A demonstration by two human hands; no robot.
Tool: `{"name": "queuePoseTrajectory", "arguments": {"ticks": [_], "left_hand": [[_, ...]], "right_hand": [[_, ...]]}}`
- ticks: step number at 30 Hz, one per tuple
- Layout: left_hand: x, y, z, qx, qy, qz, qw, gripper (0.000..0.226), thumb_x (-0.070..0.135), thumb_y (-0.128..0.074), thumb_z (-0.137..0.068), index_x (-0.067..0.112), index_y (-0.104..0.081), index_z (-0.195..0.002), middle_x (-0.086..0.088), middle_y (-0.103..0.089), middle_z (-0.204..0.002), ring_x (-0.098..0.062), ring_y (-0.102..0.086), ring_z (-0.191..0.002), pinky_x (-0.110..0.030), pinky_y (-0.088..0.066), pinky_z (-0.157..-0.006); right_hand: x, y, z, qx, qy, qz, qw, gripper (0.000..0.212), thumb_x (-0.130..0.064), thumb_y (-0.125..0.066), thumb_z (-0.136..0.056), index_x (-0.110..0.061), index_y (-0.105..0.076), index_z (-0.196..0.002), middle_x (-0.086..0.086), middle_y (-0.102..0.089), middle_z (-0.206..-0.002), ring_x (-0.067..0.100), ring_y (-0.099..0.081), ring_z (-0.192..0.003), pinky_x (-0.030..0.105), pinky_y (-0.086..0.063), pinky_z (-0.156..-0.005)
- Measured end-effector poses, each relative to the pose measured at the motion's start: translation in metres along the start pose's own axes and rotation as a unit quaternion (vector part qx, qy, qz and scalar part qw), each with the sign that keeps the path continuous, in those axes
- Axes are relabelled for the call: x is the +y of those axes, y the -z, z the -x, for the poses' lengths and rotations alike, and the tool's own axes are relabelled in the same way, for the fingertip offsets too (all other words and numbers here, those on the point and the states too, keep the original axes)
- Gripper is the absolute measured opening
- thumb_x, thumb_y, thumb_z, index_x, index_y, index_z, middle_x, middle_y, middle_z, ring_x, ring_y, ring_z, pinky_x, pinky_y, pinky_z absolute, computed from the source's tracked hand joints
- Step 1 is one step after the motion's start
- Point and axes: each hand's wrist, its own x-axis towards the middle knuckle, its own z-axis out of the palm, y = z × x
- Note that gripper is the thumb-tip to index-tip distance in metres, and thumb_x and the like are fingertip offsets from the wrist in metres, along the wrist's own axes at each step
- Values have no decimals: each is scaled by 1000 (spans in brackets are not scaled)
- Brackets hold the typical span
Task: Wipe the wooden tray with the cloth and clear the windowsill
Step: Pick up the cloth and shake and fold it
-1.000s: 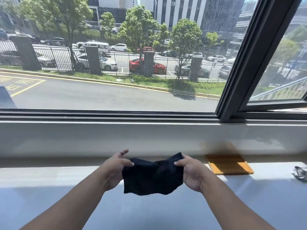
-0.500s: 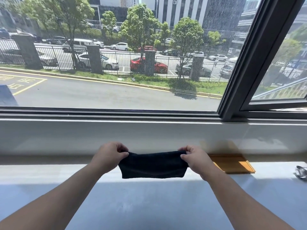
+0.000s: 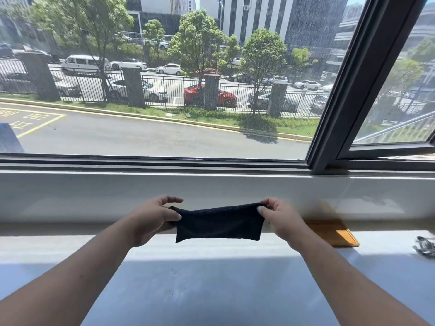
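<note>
The cloth (image 3: 219,223), dark and folded into a flat band, was held stretched in the air above the windowsill (image 3: 211,278), near the wall below the window. The left hand (image 3: 150,220) pinched the cloth's left edge, with the thumb on the near face and the index finger raised clear above it. The right hand (image 3: 280,220) pinched the upper right corner between thumb and fingers. Both forearms extended over the sill.

The wooden tray (image 3: 334,232) lay flat on the windowsill just to the right of the right hand, against the wall, partly hidden behind that hand. One strip of the tray was sunlit; the rest was in shade. A metal object (image 3: 424,247) lay on the sill at the right edge of the view, well apart from the tray; its type could not be determined.

No brand or label was visible on the cloth or tray. Outside the window (image 3: 164,90), yellow characters (image 3: 26,118) were painted on the road inside a yellow box; they could not be read with certainty. Beyond the road stood a railing fence (image 3: 179,95) with parked cars behind it.
</note>
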Motion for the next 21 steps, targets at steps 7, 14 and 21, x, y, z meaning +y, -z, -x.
{"name": "queuePoseTrajectory", "arguments": {"ticks": [7, 14, 21], "left_hand": [[-3, -9, -4, 137, -85, -388, 908, 3, 27, -78, -86, 28, -77, -84, 9, -77, -80, -14, -70, -78, -30, -55, -68], [-1, -34, 10, 122, -30, -324, 938, 25, 38, -65, -67, 13, -64, -72, -4, -73, -65, -22, -73, -64, -30, -50, -60], [3, -78, 13, 27, 19, -120, 992, 14, 21, -72, -91, 12, -61, -89, -12, -81, -83, -27, -79, -70, -31, -57, -67]], "right_hand": [[-3, 3, 3, 23, -41, -71, 996, 12, -7, -59, -103, -8, -71, -100, 15, -73, -94, 20, -72, -74, 32, -62, -59], [-3, -25, 24, -4, -143, -175, 974, 9, -5, -56, -103, -2, -65, -103, 16, -73, -85, 28, -72, -61, 33, -59, -53], [-26, -72, 41, -111, -123, -201, 965, 16, 0, -57, -102, 3, -63, -116, 17, -75, -92, 30, -74, -72, 34, -63, -61]]}}
